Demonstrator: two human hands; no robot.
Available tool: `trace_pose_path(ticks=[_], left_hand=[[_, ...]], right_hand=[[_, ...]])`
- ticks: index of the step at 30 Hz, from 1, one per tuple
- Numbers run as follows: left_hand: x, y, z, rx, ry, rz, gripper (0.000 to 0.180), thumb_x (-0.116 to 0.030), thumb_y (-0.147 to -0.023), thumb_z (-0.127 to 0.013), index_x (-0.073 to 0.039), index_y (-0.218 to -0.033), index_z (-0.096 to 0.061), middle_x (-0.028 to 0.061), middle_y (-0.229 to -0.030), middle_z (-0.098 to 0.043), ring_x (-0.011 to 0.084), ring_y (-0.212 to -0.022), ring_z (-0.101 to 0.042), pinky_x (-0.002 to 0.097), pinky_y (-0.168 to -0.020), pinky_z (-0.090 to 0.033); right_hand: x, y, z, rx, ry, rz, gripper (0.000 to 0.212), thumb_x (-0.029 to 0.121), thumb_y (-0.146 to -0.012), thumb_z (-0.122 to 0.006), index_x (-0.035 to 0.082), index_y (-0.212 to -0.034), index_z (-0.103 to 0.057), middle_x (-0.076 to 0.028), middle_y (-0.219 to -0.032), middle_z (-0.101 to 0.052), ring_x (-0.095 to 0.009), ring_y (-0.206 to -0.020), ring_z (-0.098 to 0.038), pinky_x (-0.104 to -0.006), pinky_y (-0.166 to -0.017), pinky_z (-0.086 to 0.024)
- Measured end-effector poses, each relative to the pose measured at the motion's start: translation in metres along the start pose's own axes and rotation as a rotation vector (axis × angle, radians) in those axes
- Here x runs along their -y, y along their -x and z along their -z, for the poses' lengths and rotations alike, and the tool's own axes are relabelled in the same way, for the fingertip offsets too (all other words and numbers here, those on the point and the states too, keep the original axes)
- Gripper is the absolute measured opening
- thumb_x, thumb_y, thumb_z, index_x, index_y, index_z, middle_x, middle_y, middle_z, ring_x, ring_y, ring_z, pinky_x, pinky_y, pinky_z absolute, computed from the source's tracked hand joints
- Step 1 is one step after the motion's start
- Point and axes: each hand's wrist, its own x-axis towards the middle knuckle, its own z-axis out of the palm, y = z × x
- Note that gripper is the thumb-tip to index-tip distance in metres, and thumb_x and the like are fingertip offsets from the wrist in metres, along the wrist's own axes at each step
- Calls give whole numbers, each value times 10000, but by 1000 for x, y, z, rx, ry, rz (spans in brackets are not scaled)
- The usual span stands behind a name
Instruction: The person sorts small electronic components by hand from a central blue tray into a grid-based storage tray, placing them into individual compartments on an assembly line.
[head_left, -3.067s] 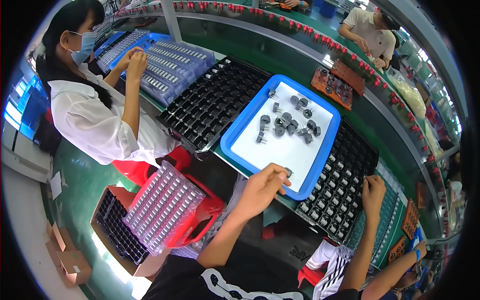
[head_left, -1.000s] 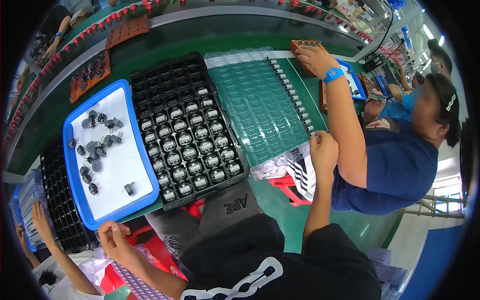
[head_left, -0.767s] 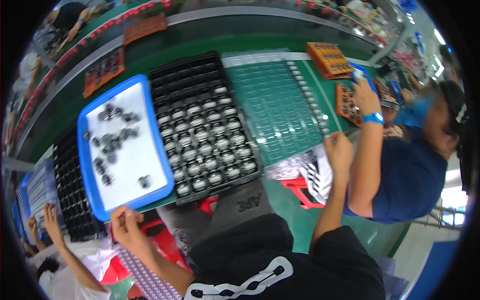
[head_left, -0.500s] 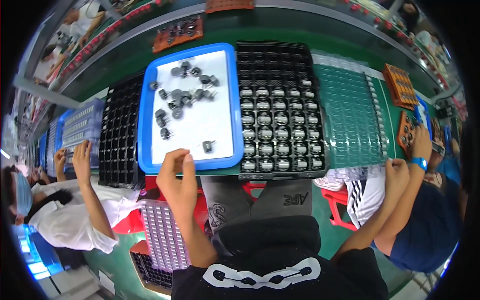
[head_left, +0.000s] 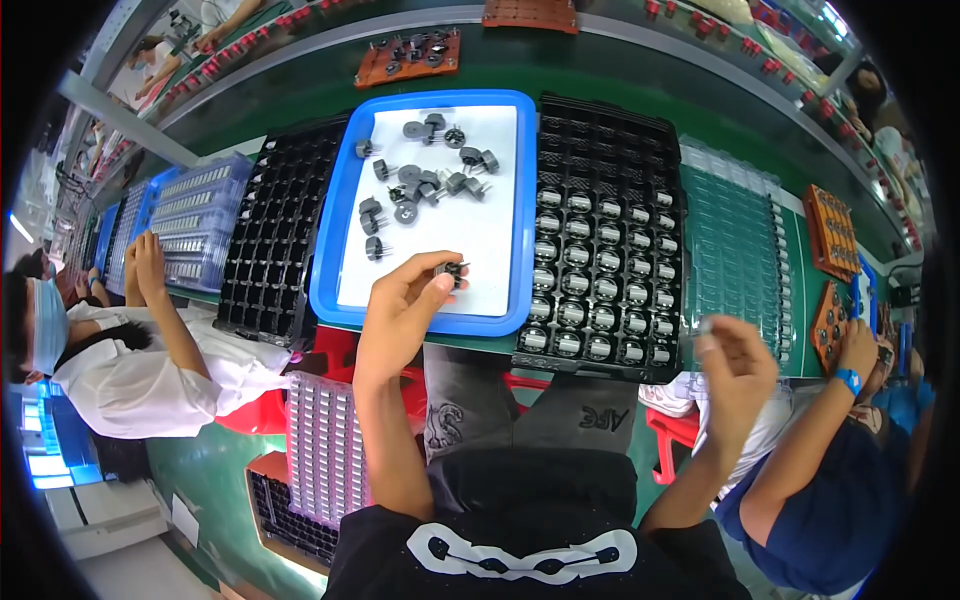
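Observation:
My left hand (head_left: 405, 315) is over the near edge of a blue-rimmed tray (head_left: 522, 215), thumb and fingers closed on a small dark grey component with metal pins (head_left: 455, 270). Several similar grey components (head_left: 415, 180) lie scattered on the tray's white bottom. My right hand (head_left: 738, 375) is raised off the near right corner of a black compartment tray (head_left: 600, 370), slightly blurred. Its thumb and fingers pinch together; a small pale bit shows at the tips, too smeared to name. Silver cylindrical parts (head_left: 604, 290) fill the black tray's nearer rows.
Right of the black tray lies a clear plastic tray (head_left: 735, 255) with small parts along its right edge. Another black compartment tray (head_left: 275, 225) is on the left. Orange boards (head_left: 410, 58) stand at the back and right. Co-workers sit on both sides, one with a blue wristband (head_left: 849, 380).
My left hand has closed on the lone component near the tray's front edge and lifted it. My right hand has come leftward from the clear tray's right side. The whole view has shifted.

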Motion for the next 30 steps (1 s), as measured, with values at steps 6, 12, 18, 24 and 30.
trace_pose_path(ticks=[6,12,18,24,30], left_hand=[[-2,27,-6,144,480,40,411,-312,-992,-529,72,-1136,-552,154,-914,-656,182,-806,-647,257,-707,-524],[-3,50,-8,243,534,69,416,-390,-1009,-473,8,-1036,-592,85,-783,-657,106,-607,-613,183,-557,-449],[-12,60,-21,210,570,89,424,-386,-1008,-479,24,-1045,-585,75,-808,-655,118,-631,-630,203,-586,-493],[-12,62,-28,237,576,89,412,-365,-1014,-475,30,-1060,-582,81,-827,-646,116,-644,-626,219,-609,-513],[-11,61,-30,267,578,96,390,-333,-1022,-462,35,-1066,-581,87,-834,-644,106,-635,-619,220,-599,-521]], right_hand=[[40,15,-84,414,-158,364,270,-28,-739,-725,-30,-1006,-688,-170,-994,-710,-216,-895,-668,-313,-814,-516],[57,16,-118,547,-111,586,271,-7,-721,-751,10,-989,-712,-105,-989,-725,-267,-958,-652,-348,-833,-518],[55,20,-124,537,-90,628,300,0,-722,-761,22,-1018,-718,-76,-977,-723,-251,-945,-655,-333,-800,-523],[52,22,-120,546,-72,612,274,-18,-709,-763,18,-978,-723,-95,-975,-727,-255,-937,-660,-329,-806,-517],[52,21,-115,554,-60,593,266,-1,-719,-758,21,-982,-727,-93,-963,-726,-249,-912,-668,-328,-792,-510]])
